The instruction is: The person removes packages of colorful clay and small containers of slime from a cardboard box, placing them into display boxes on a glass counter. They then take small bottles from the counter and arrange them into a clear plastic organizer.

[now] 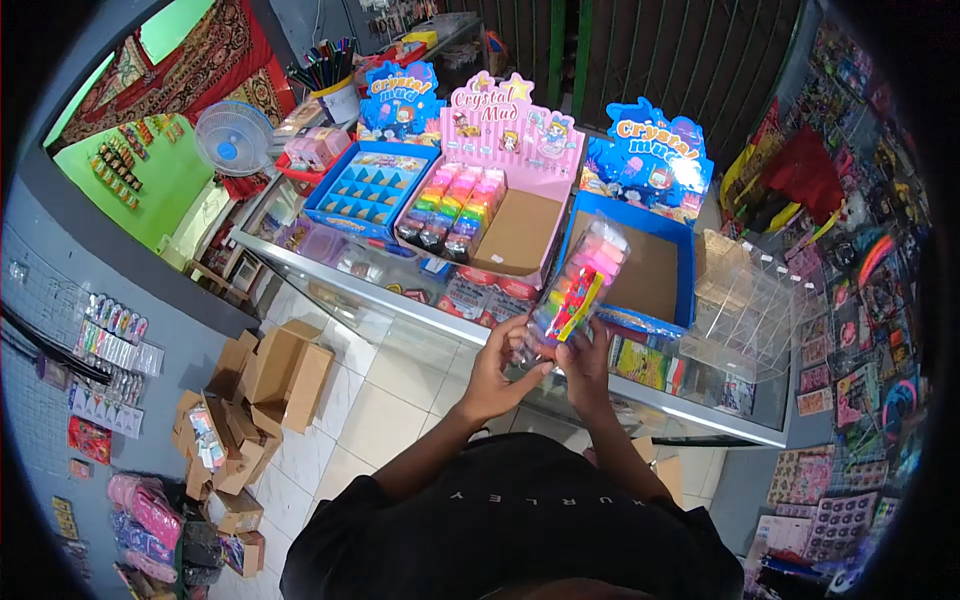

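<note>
A clear-wrapped pack of rainbow-coloured crystal mud [582, 287] is held up in front of the counter, tilted, with a red and yellow label on it. My left hand [497, 372] grips its lower left side. Around the lower right side close the fingers of my right hand [585, 360]. Behind it stands a pink Crystal Mud display box [520, 235], its left half filled with several similar packs [455, 208] and its right half bare cardboard. To the right is a blue display box [640, 265] with bare cardboard inside. Another blue display box [372, 190] with a divided insert stands at left.
The boxes stand on a glass display counter [400, 310]. A clear acrylic divided rack [750, 305] is at its right end. A fan [233, 138] and a red basket [310, 165] are at left. Opened cartons [285, 375] lie on the floor. Goods hang on both side walls.
</note>
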`<state>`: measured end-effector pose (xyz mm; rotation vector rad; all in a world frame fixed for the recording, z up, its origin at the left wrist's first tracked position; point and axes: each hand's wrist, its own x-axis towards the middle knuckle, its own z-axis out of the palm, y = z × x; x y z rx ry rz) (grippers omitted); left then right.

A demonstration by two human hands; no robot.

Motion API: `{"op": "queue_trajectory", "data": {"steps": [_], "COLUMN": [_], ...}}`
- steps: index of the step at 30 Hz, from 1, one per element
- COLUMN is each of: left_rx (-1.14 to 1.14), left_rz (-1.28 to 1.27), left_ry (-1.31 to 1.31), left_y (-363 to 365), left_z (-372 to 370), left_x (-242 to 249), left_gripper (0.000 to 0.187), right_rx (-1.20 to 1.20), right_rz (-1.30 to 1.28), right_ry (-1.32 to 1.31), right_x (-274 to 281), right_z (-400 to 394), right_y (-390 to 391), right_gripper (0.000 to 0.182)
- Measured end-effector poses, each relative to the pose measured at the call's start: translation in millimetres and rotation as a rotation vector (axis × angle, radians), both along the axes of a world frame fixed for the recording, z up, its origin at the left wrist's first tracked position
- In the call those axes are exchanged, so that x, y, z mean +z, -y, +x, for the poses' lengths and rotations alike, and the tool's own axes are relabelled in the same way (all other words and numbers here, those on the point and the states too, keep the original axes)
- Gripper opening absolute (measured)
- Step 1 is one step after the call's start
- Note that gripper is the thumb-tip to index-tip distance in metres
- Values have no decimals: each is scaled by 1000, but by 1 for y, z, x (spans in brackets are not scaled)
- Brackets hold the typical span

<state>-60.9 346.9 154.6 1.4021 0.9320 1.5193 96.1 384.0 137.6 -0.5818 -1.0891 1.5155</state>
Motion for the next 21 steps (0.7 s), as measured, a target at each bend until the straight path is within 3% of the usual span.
{"op": "queue_trajectory", "data": {"steps": [2,5,6,9,11,12,14,17,18,21], "left_rx": [-26,208,324,232,178,194,251,178,171,296], "left_rz": [-14,68,214,347,263,237,236,198,256,160], "left_ry": [7,-242,-477,-684,-593,-558,-456,3,42,-191], "left_y": [-1,3,4,2,-2,-5,-15,-32,-35,-46], "left_z": [-1,0,-3,-10,-10,-10,-9,-6,-3,-17], "left_x": [-4,-4,11,20,32,31,31,36,57,57], "left_gripper": [76,74,75,76,77,77,73,62,54,47], "right_rx": [-37,-42,-19,-71,-77,-142,-15,97,135,208], "right_rz": [68,76,57,176,350,510,485,589,615,622], "right_ry": [66,81,78,223,372,613,496,436,405,431], "right_x": [-7,-8,2,-3,9,31,52,43,43,62], "right_z": [0,-1,-1,-2,-2,2,3,5,6,6], "right_y": [-3,-2,1,-1,-7,-4,-8,-24,-26,-25], "right_gripper": [67,66,66,68,67,66,68,75,76,78]}}
